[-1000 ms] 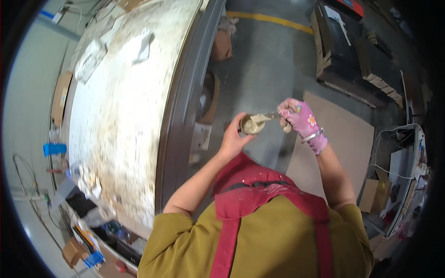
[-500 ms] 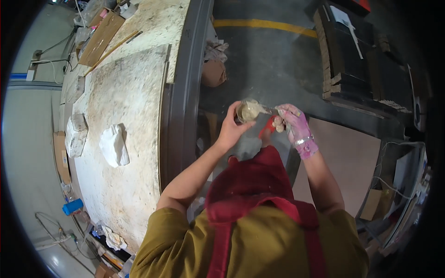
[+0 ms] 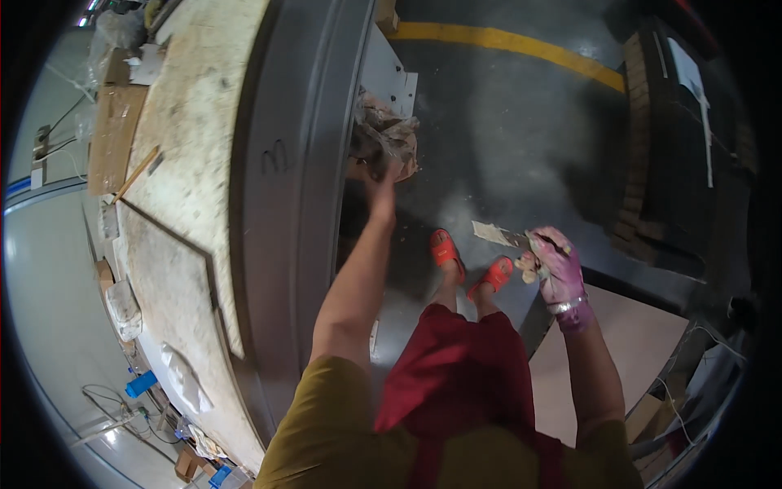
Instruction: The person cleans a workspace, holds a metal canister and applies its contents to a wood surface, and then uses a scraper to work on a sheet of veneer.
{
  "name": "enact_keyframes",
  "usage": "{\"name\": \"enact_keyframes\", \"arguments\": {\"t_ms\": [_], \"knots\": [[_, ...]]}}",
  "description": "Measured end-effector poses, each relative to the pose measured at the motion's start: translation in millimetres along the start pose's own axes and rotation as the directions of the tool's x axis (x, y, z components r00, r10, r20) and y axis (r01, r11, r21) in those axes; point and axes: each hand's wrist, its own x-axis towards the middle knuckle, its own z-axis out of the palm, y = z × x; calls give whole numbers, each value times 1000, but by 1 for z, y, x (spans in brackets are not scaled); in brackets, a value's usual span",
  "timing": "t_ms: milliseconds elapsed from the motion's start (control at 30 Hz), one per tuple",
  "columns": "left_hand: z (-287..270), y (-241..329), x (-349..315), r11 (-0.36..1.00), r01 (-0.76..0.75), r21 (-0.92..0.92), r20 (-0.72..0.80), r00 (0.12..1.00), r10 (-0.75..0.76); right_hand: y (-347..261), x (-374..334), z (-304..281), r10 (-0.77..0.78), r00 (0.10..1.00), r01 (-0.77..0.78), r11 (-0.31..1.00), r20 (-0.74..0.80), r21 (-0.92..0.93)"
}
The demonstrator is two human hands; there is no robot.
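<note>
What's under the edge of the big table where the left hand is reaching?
The left hand reaches a crumpled bag beneath the table rim. Anything deeper under the table is hidden.

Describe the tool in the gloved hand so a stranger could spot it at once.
Start from the grey floor with its yellow line, then find the orange sandals. Just right of them, the pink-gloved right hand holds a putty knife, its flat blade smeared pale.

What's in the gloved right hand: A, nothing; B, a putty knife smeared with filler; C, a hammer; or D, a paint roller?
B: the right hand in its pink glove grips a putty knife, its flat blade caked with pale filler, held out over the grey floor.
</note>
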Motion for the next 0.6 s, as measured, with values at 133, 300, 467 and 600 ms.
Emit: {"name": "enact_keyframes", "arguments": {"t_ms": [133, 300, 467, 600], "knots": [[15, -33, 86, 991, 37, 131, -290, 957, 3, 21, 29, -10, 128, 988, -136, 985, 80, 103], [1, -15, 121, 912, 308, -271, -344, 854, -390, 45, 56, -4, 177, 984, -180, 972, 34, 152], [9, -27, 140, 968, 250, -4, -377, 897, -232, 48, 73, -9, 120, 993, -118, 983, -6, 141], [25, -44, 139, 796, 194, 573, -315, 949, -5, 30, 73, -3, 175, 984, -168, 967, -21, 193]]}}
